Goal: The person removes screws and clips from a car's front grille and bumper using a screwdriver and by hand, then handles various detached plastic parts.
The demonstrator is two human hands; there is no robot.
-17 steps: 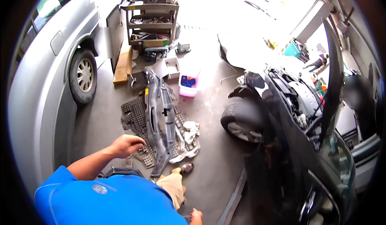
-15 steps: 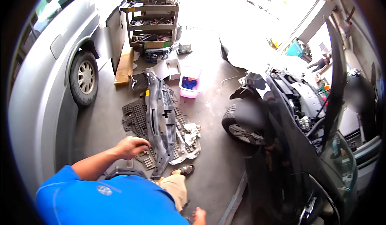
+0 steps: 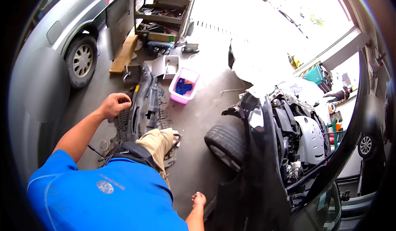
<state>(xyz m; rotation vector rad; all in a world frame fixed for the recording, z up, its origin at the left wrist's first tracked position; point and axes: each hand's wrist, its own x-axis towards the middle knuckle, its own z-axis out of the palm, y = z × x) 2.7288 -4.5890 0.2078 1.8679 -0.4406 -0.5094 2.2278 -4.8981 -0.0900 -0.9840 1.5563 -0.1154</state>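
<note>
My left hand [image 3: 117,105] is raised at the left, fingers loosely curled and palm hidden, above floor mats [image 3: 121,127] and a long grey panel part [image 3: 138,90] on the ground. My right hand [image 3: 198,199] hangs low beside my khaki leg, fingers curled with no object visible, left of the black car [image 3: 268,189]. That car has its engine bay [image 3: 309,138] exposed and a front tyre [image 3: 225,146] showing. My foot is among the parts on the floor.
A silver vehicle [image 3: 48,12] stands left. Ahead are a tool cart [image 3: 159,18], cardboard [image 3: 121,55], a white box [image 3: 171,68] and a pink bin [image 3: 183,97] with blue cloth. A person [image 3: 338,94] is at the right beyond the car, near the bright doorway.
My leg has stepped forward over the parts, and both hands have risen in the picture. The view has shifted, bringing the black car's engine bay closer.
</note>
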